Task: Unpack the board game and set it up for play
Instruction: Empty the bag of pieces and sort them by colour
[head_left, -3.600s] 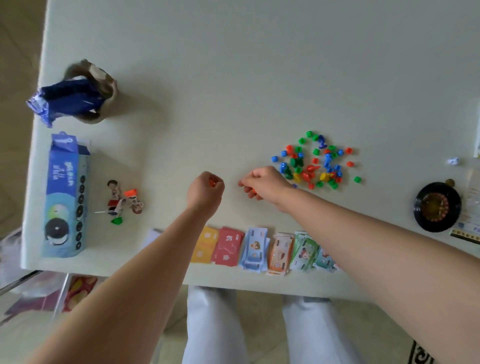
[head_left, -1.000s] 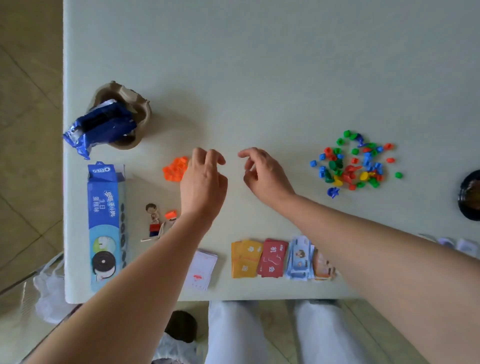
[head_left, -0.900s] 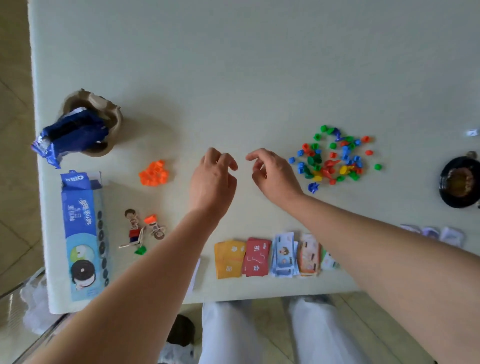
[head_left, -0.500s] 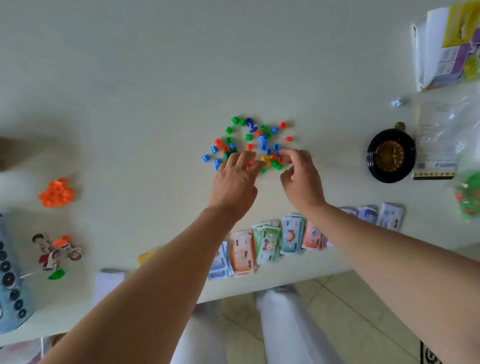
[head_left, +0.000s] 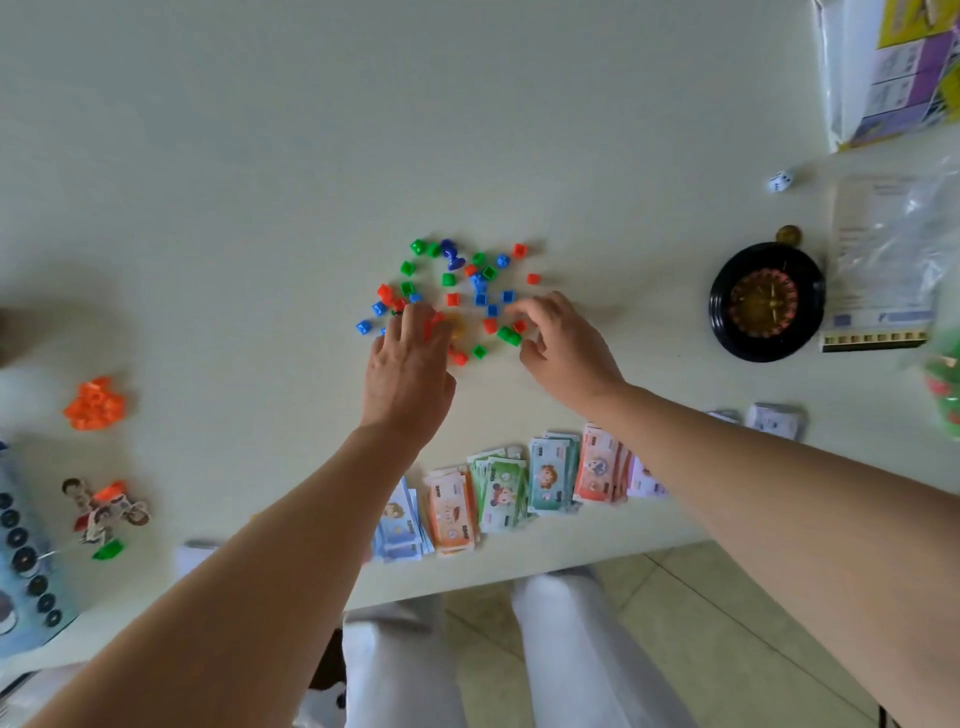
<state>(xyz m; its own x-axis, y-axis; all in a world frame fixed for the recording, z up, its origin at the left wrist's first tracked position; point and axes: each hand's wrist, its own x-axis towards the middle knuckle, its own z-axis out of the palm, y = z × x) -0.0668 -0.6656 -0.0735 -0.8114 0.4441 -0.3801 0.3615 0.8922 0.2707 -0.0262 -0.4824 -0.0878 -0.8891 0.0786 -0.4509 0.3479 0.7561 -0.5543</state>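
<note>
Left hand (head_left: 408, 371): fingers stretched flat onto the near edge of the coloured pieces (head_left: 453, 299).
Right hand (head_left: 569, 353): close beside it but not touching it, fingers curled over green pieces; cannot tell whether it grips one.
Coloured pieces: scattered on the table (head_left: 260, 182), beyond the banknotes (head_left: 498, 493).
Orange pile (head_left: 94, 405): far left.

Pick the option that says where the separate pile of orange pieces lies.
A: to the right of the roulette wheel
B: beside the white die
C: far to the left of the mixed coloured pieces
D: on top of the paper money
C: the orange pile sits alone near the left side of the table, well to the left of the mixed coloured pieces.
</note>
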